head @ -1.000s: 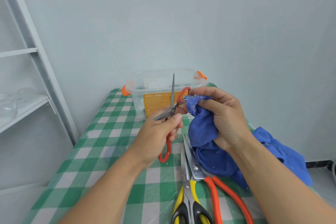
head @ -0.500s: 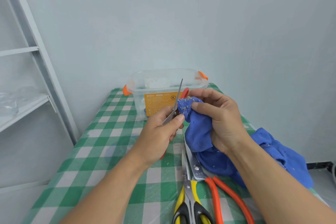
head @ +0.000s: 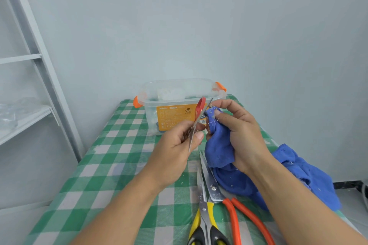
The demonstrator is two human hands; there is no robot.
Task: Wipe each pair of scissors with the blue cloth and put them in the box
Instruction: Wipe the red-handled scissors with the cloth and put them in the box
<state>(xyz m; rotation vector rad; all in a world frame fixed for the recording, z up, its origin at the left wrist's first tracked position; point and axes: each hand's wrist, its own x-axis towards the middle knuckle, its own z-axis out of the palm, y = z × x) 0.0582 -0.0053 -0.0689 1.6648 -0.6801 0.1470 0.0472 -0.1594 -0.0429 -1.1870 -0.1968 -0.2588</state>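
My left hand [head: 177, 145] grips a small pair of red-handled scissors [head: 199, 111] by the blades, with the red handle up and tilted toward the box. Bunched in my right hand [head: 241, 135] is a fold of the blue cloth [head: 219, 151], whose tip is held against the scissors near the handle. The rest of the cloth lies on the table at the right. A clear plastic box [head: 151, 93] with orange latches and an orange label stands open at the table's far end. Yellow-and-black scissors [head: 205, 219] and orange-handled scissors [head: 235, 215] lie near the front edge.
The table [head: 111, 167] has a green-and-white checked cover and stands against a pale wall. A grey metal shelf frame [head: 37, 61] stands at the left. A black cable runs along the floor at the right.
My left hand has turned the red-handled scissors over, so the handle now points up where a blade tip stood. My right hand stays on the cloth at the scissors.
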